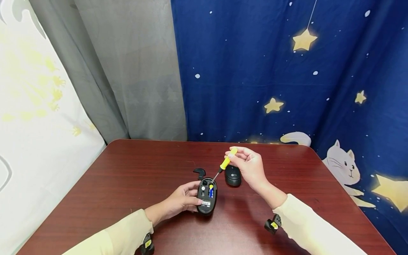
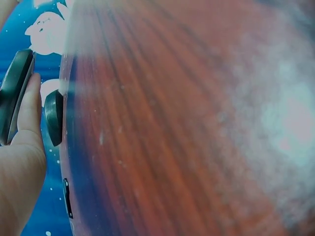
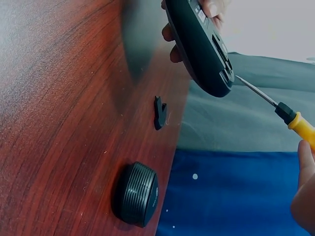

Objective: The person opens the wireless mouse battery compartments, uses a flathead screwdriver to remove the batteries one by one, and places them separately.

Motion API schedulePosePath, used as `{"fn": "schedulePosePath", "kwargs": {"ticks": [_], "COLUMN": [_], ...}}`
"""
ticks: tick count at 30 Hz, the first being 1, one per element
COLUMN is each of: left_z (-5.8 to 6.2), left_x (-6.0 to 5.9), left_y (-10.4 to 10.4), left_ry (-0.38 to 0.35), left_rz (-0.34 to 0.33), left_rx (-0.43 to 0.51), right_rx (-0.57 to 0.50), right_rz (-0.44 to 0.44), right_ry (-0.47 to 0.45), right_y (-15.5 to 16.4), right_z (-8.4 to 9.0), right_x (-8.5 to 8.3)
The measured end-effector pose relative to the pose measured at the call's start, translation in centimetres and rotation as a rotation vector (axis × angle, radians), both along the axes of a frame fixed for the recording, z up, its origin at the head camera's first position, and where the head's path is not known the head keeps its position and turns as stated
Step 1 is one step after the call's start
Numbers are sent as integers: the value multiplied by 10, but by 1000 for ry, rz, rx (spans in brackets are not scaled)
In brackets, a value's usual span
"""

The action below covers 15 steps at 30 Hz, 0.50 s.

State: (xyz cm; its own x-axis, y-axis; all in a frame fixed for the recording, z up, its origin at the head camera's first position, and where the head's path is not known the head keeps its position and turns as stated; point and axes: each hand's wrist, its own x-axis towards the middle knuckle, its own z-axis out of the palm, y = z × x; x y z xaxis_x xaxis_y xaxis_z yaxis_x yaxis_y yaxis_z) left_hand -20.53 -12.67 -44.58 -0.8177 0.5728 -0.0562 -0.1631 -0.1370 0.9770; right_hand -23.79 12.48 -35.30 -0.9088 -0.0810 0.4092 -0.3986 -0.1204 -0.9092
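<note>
A black computer mouse (image 1: 207,194) lies belly-up on the table, its battery bay uncovered with a blue and yellow battery (image 1: 211,191) inside. My left hand (image 1: 183,200) grips the mouse (image 2: 14,93) from its left side, lifting it a little off the wood. My right hand (image 1: 250,166) pinches a yellow-handled screwdriver (image 1: 225,163), whose metal tip (image 3: 253,88) reaches into the upper end of the mouse (image 3: 202,44). In the right wrist view only a finger edge (image 3: 304,189) and the handle (image 3: 301,128) show.
A black round-topped mouse cover (image 1: 233,175) sits behind the mouse, near my right hand; it also shows as a ribbed dome (image 3: 137,194). A small curved black battery lid (image 1: 200,173) lies on the dark red table (image 1: 127,177). Curtains hang behind the table's far edge.
</note>
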Motion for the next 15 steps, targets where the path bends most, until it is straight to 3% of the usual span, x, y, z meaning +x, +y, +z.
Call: {"fn": "schedulePosePath", "kwargs": {"ticks": [15], "left_z": [-1], "left_x": [-1], "left_y": [1], "left_ry": [-4], "left_rz": [8], "left_rx": [3], "right_rx": [56], "right_rz": [36], "right_ry": [59], "right_y": [2], "right_z": [-4], "right_x": [-1]}}
